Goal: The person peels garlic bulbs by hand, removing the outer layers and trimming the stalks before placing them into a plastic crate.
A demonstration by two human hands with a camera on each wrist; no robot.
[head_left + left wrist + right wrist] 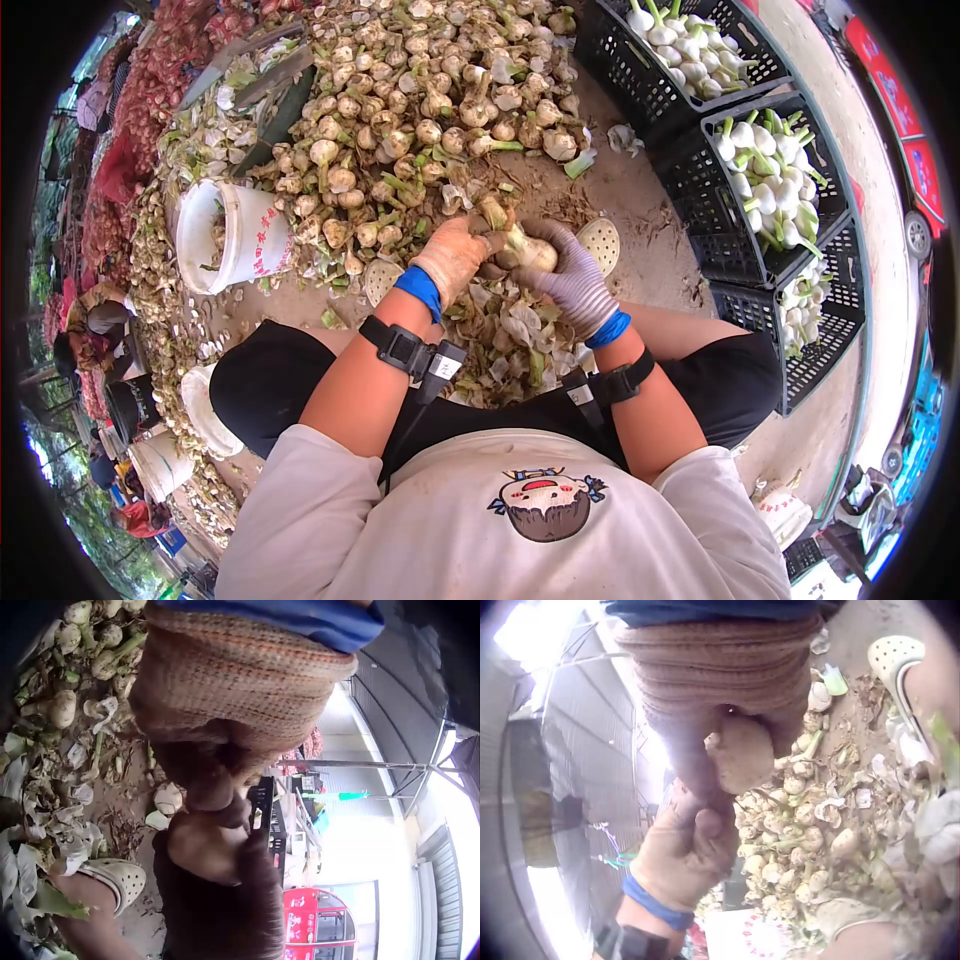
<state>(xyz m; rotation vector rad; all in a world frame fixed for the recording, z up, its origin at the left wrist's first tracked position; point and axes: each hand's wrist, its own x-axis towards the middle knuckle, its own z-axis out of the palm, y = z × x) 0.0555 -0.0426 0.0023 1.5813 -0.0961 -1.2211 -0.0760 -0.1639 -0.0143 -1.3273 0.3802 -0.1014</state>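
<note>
With our left hand [450,262], we pinch the bulb [530,254] near its neck; our right hand [572,284], fingers curled, grips its round end. Caution: uneven grip pressure could let the bulb slip onto the peelings [508,345] beneath our hands.

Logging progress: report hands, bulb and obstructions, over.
Left hand at stalk end; right hand gripping garlic bulb. Loose peelings below; nothing visibly blocking.

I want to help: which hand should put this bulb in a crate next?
Probably the right hand: its fingers hold the fat end of the bulb, and it's nearer the crates.
</note>
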